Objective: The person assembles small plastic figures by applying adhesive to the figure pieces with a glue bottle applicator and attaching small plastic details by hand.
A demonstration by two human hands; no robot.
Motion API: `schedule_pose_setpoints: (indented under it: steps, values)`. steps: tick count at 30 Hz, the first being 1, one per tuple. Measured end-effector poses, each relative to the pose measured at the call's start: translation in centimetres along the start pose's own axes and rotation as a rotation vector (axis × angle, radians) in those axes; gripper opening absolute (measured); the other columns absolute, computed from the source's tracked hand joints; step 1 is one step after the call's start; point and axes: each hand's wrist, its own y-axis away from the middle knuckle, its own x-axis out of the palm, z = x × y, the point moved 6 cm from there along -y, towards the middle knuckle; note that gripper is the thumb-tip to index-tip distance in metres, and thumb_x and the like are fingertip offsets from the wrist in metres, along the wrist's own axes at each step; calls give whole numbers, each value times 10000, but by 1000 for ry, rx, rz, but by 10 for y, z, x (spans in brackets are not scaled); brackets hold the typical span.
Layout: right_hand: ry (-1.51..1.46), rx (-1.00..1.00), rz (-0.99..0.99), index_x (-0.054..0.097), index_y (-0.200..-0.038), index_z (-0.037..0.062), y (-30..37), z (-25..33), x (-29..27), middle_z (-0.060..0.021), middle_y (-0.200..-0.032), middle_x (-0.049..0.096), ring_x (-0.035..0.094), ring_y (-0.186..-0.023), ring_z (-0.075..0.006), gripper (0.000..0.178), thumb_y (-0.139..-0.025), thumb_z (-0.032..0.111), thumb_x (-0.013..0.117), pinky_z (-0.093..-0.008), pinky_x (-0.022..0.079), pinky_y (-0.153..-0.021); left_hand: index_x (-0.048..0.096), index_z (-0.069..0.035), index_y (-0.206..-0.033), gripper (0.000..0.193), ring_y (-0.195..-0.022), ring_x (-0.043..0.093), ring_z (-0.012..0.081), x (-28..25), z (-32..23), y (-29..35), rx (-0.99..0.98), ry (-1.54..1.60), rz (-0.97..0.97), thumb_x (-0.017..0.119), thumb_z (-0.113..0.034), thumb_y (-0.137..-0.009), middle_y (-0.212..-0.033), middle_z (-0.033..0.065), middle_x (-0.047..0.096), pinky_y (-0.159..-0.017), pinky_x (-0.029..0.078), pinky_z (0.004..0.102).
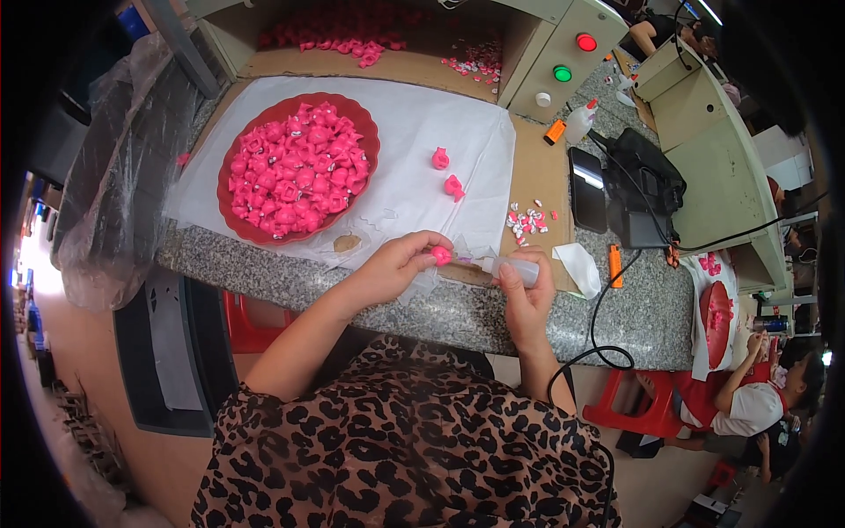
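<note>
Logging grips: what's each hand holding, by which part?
Left hand: small rounded pink plastic figure, exact part unclear. Right hand: translucent white plastic bottle, by its body.

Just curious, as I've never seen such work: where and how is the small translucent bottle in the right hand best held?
Probably by the wide, rounded bottle body, coming from the right. The narrow nozzle points left, toward the pink piece in the left hand, so that end is better kept free. The right hand holds the body, thumb against it.
</note>
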Motion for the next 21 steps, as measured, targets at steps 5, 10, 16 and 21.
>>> schedule_pose_setpoints:
  steps: [5, 10, 16, 21]
  values:
    - [26, 1, 31, 439, -884, 5, -2, 1, 2, -48, -893, 409, 492, -690, -120, 159, -800, 93, 540, -217, 423, -582, 497, -13, -1029, 216, -922, 502, 161, 0, -2, 0, 10, -12, 0, 458, -64, -822, -951, 91, 545, -820, 380, 268]
    - [60, 13, 52, 437, -878, 4, -3, -2, 1, -50, -884, 411, 490, -688, -117, 161, -799, 96, 543, -216, 431, -594, 482, -9, -1059, 237, -952, 468, 124, 1, 2, 0, 11, -45, 32, 429, -42, -830, -985, 57, 528, -840, 354, 242]
    - [33, 13, 37, 437, -874, 5, -3, 0, 3, -52, -878, 416, 490, -685, -117, 157, -799, 94, 542, -216, 428, -593, 485, -9, -1059, 236, -951, 475, 134, 0, 0, 0, 11, -77, 40, 429, -42, -832, -982, 69, 531, -843, 354, 247]
    - [74, 10, 58, 430, -866, -3, -4, 1, 3, -59, -864, 415, 487, -685, -112, 158, -797, 84, 542, -214, 424, -599, 487, -8, -1055, 232, -946, 478, 137, 1, 1, 0, 19, -69, 40, 433, -46, -833, -978, 69, 532, -840, 358, 249]
